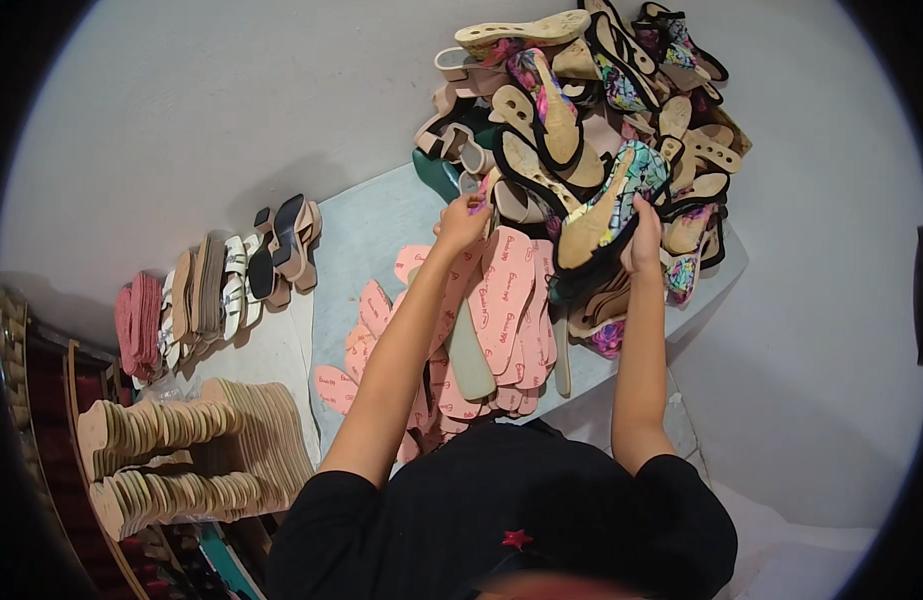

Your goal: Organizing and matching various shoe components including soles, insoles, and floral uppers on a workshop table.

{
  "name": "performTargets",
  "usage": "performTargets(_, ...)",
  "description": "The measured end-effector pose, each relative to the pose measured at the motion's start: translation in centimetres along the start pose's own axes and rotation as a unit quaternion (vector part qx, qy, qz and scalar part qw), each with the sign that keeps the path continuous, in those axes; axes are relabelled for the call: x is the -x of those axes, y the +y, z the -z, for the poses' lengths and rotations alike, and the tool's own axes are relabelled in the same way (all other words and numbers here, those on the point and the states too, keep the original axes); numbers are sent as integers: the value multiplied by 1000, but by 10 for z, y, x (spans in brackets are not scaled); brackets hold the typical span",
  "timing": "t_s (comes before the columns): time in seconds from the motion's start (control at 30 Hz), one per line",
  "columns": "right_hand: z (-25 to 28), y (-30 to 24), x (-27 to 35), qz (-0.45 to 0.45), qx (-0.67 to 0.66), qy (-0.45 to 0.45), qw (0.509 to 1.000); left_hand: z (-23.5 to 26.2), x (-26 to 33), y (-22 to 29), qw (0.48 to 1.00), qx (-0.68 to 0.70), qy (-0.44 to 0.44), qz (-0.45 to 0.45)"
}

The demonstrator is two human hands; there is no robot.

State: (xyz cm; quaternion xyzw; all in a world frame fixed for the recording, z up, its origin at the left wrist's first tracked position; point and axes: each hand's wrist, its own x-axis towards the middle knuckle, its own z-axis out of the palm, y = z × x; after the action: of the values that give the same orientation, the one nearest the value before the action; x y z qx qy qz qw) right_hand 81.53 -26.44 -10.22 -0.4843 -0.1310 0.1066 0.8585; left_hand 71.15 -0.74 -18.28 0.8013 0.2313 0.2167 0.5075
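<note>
My right hand [643, 238] grips a sandal sole [603, 212] with a tan underside, black rim and floral top, held tilted at the edge of a big pile of similar soles [591, 100]. My left hand [463, 222] is raised beside it, its fingers closed on a small pink object [478, 205] near the pile's left side. Below both hands lies a fan of pink insoles [509, 300] on a pale work board [366, 240], with a grey-green insole [469, 355] lying among them.
Rows of finished sandals [246, 270] and pink soles [138, 322] stand on edge at the left. Two stacks of tan insoles [196, 455] lie at the lower left. Dark red shelving [51, 420] runs along the left rim. Grey floor surrounds the board.
</note>
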Motion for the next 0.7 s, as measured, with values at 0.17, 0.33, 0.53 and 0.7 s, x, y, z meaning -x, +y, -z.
performTargets(0.17, -22, 17, 12, -31, 84, 7, 996, -28, -2, -4, 998, 53, -19, 13)
performTargets(0.33, -39, 37, 15, 76, 451, 83, 885, -25, -8, -10, 999, 46, 0, -8)
performTargets(0.53, -48, 11, 27, 101, 630, 96, 764, -5, -22, 6, 995, 92, -41, 9)
performTargets(0.7, -41, 9, 26, 148, 662, 129, 724, 22, -81, 42, 992, 103, 2, -72)
